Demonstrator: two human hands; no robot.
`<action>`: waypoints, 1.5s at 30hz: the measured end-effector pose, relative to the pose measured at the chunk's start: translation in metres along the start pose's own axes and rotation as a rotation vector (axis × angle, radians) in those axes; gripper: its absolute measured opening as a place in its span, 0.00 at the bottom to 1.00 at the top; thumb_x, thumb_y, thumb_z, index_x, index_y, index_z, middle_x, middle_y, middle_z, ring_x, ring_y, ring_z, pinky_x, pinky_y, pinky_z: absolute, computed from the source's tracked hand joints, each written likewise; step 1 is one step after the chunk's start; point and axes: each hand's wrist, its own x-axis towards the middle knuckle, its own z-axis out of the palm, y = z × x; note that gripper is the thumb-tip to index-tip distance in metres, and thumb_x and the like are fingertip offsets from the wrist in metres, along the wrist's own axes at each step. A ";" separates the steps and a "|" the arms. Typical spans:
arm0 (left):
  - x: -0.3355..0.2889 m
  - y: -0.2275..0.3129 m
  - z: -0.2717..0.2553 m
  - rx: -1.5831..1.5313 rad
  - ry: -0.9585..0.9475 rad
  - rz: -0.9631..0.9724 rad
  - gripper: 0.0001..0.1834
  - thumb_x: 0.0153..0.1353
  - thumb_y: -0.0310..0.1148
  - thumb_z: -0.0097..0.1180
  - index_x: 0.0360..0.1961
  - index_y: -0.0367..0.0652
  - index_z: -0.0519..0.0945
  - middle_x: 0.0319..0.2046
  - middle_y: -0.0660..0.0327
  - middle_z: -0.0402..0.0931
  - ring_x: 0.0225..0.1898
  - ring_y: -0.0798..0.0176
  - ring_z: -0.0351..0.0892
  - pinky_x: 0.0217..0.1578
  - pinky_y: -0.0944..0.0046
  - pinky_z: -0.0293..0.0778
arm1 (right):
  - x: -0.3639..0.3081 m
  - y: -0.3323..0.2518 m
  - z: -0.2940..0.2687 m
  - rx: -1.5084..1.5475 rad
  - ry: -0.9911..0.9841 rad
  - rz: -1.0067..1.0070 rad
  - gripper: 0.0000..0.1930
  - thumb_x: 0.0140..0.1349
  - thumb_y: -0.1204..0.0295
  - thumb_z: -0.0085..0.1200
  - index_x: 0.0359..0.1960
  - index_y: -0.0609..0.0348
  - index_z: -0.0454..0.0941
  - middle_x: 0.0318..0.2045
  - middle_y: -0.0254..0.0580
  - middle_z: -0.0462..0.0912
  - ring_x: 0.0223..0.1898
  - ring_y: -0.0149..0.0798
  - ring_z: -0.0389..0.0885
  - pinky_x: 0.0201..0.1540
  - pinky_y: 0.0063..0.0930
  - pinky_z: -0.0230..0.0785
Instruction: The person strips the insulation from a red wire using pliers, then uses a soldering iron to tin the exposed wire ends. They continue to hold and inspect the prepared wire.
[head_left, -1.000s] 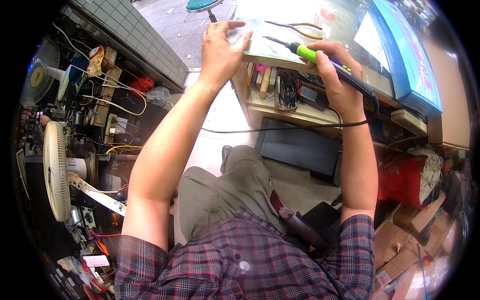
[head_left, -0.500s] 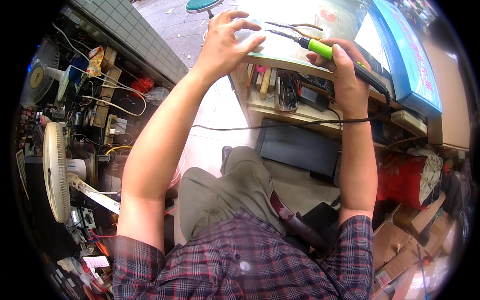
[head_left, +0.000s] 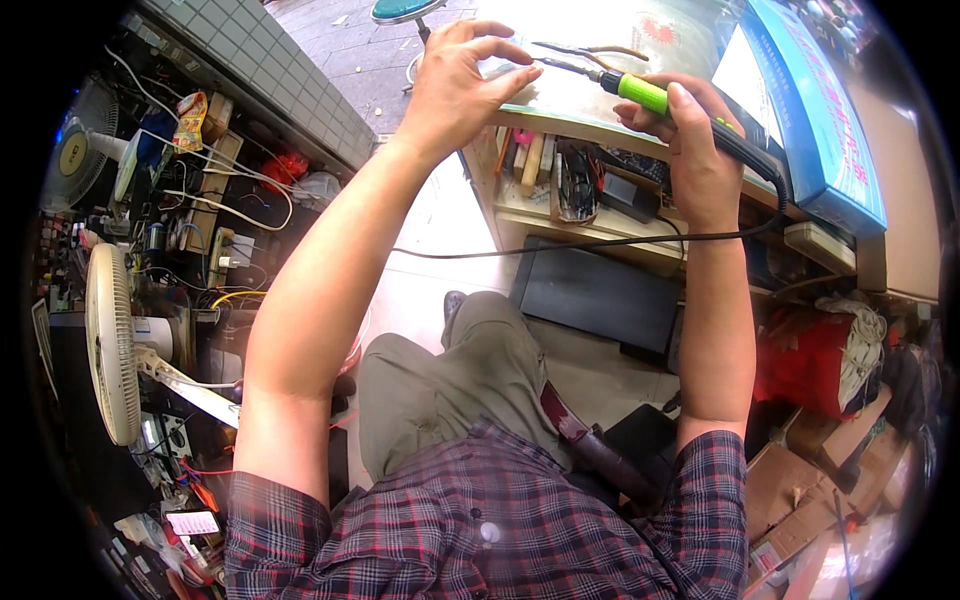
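My right hand (head_left: 695, 150) grips a soldering iron (head_left: 640, 93) with a green and black handle, its metal tip pointing left over the workbench top (head_left: 600, 45). A black cord (head_left: 560, 243) runs from the iron down across the bench front. My left hand (head_left: 460, 80) hovers at the bench's near edge with fingers curled and apart, fingertips close to the iron's tip; whether it pinches something small is too fine to tell. A pair of thin tweezers or pliers (head_left: 590, 48) lies on the bench just beyond the iron.
A shelf (head_left: 590, 190) under the bench holds tools and small parts. A white fan (head_left: 110, 340) stands at left among wires and power strips (head_left: 215, 200). A blue-edged board (head_left: 810, 110) leans at right, above a red bag (head_left: 810, 360) and cardboard boxes (head_left: 800, 480). A green stool (head_left: 400, 10) stands beyond.
My left hand lifted off the bench top and its fingers curled toward the iron's tip. My right hand moved the soldering iron up and left along the bench.
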 end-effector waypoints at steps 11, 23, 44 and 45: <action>-0.003 -0.001 0.001 -0.007 0.014 -0.014 0.12 0.68 0.47 0.73 0.43 0.52 0.95 0.62 0.63 0.83 0.71 0.54 0.70 0.73 0.49 0.67 | 0.000 0.003 -0.001 -0.025 -0.010 -0.011 0.18 0.83 0.61 0.52 0.56 0.65 0.84 0.44 0.51 0.91 0.47 0.41 0.94 0.56 0.31 0.87; -0.005 0.001 -0.003 -0.017 -0.018 -0.028 0.14 0.67 0.45 0.74 0.44 0.47 0.94 0.60 0.63 0.85 0.68 0.53 0.73 0.70 0.50 0.70 | -0.001 0.001 0.004 -0.061 0.013 -0.011 0.16 0.81 0.63 0.54 0.55 0.65 0.85 0.44 0.50 0.91 0.47 0.40 0.94 0.53 0.29 0.87; -0.002 -0.001 0.004 -0.022 -0.020 -0.076 0.16 0.66 0.49 0.74 0.42 0.47 0.95 0.60 0.62 0.85 0.67 0.55 0.75 0.67 0.50 0.74 | -0.001 0.000 0.006 -0.053 0.021 -0.021 0.17 0.82 0.64 0.52 0.54 0.66 0.85 0.43 0.51 0.91 0.46 0.41 0.94 0.54 0.30 0.87; -0.002 0.000 0.003 -0.011 -0.010 -0.058 0.16 0.66 0.49 0.74 0.42 0.47 0.95 0.59 0.61 0.85 0.67 0.55 0.76 0.66 0.50 0.75 | -0.001 0.000 0.006 -0.051 0.021 -0.021 0.17 0.82 0.64 0.52 0.54 0.66 0.85 0.43 0.51 0.91 0.46 0.41 0.94 0.54 0.30 0.87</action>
